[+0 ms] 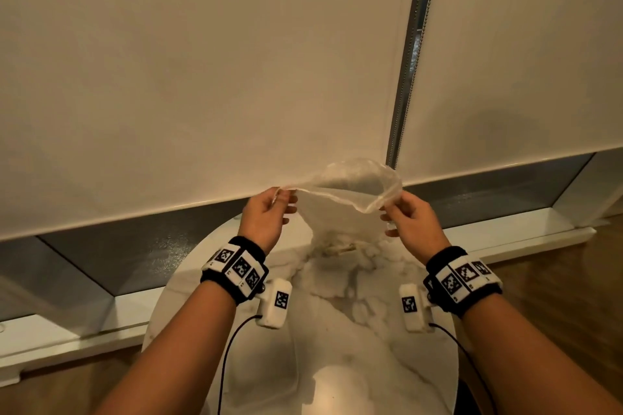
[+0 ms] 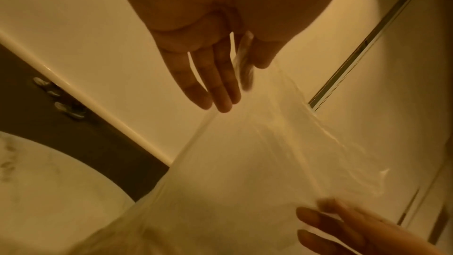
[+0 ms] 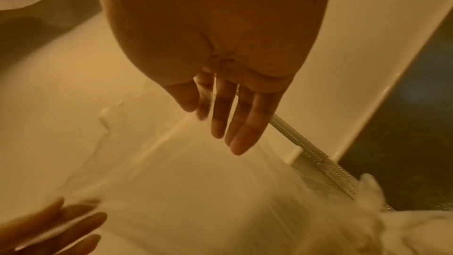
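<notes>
Left hand (image 1: pixel 269 217) and right hand (image 1: pixel 409 221) each pinch one side of the mouth of a clear, thin plastic bag (image 1: pixel 337 212). They hold it open above a round white marble table (image 1: pixel 371 347), other fingers loosely spread. Its lower end, holding pale crumpled matter (image 1: pixel 340 249), meets the tabletop. Cream roller blinds (image 1: pixel 202 77) and a metal bead chain (image 1: pixel 409 61) hang behind; the film veils the table's far edge.

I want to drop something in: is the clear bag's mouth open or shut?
Open. The left hand and right hand pinch opposite sides of the clear bag, whose rim bows into a loop between them.
</notes>
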`<state>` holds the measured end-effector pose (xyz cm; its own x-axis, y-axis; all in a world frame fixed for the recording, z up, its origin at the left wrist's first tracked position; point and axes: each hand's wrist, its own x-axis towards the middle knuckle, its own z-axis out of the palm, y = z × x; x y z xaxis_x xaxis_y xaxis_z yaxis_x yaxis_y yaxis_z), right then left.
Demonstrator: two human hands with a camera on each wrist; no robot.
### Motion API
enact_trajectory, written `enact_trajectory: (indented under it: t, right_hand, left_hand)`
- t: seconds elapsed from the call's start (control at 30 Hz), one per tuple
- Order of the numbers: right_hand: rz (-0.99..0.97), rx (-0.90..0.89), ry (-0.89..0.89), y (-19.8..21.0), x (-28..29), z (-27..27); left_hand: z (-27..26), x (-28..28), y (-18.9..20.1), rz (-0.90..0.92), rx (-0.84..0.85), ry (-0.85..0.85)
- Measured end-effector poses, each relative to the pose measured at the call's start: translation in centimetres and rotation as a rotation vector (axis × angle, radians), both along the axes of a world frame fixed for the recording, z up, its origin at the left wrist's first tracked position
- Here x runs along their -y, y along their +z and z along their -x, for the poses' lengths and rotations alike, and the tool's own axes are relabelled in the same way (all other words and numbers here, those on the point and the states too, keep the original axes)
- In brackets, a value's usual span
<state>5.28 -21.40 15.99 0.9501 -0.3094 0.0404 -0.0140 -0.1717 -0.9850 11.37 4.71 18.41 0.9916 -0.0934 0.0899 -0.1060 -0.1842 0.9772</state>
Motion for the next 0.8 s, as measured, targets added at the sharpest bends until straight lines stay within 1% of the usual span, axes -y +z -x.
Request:
enact_trajectory:
  t: [0.07, 0.13, 0.23, 0.3, 0.37, 0.43, 0.5, 0.53, 0.57, 0.6, 0.63, 0.67, 0.7, 0.73, 0.8]
  right_hand:
    - [-0.016, -0.026, -0.016, -1.6, 0.3, 1.2]
    - [0.004, -0.103, -0.039, -3.7, 0.6, 2.7]
    - [0.027, -0.256, -0.063, -7.2, 0.7, 5.4]
    - [-0.01, -0.292, -0.088, -8.9, 0.3, 7.2]
    - [-0.012, -0.276, -0.159, -9.6, -0.4, 8.9]
    - [0.029, -0.225, -0.226, -9.3, -1.3, 10.3]
    - [0.133, -0.11, -0.268, -8.8, -2.1, 11.4]
    - [0.214, -0.004, -0.265, -8.6, -2.5, 11.8]
    - [0.317, 0.112, -0.233, -8.4, -2.8, 11.9]
    - [0.432, 0.225, -0.164, -8.5, -3.2, 11.9]
    - [0.547, 0.31, -0.069, -8.6, -3.6, 11.8]
    - [0.648, 0.353, 0.026, -9.0, -4.0, 11.6]
    - [0.731, 0.353, 0.1, -9.3, -4.3, 11.2]
    - [0.798, 0.308, 0.155, -10.0, -4.6, 10.8]
    - [0.886, 0.138, 0.245, -11.6, -4.9, 10.1]
  left_hand:
    - [1.0, 0.0, -1.0, -0.011, -0.032, -0.004]
    - [2.5, 0.1, -2.4, -0.033, -0.092, 0.002]
    - [5.3, 0.4, -5.6, -0.116, -0.194, -0.004]
    - [7.1, 0.5, -7.7, -0.181, -0.25, -0.026]
    - [8.8, 0.5, -8.8, -0.264, -0.28, -0.023]
    - [9.9, 0.7, -9.4, -0.317, -0.281, 0.025]
    - [10.6, 1.1, -9.7, -0.369, -0.254, 0.063]
    - [10.8, 1.2, -9.6, -0.401, -0.246, 0.071]
    - [10.9, 1.3, -9.6, -0.423, -0.237, 0.078]
    - [11.1, 1.5, -9.6, -0.439, -0.229, 0.082]
    - [11.2, 1.6, -9.5, -0.451, -0.218, 0.084]
    - [11.4, 1.7, -9.4, -0.461, -0.204, 0.081]
    - [11.5, 1.8, -9.2, -0.469, -0.189, 0.075]
    - [11.7, 1.9, -9.1, -0.47, -0.178, 0.07]
    - [11.8, 2.0, -9.2, -0.461, -0.144, 0.076]
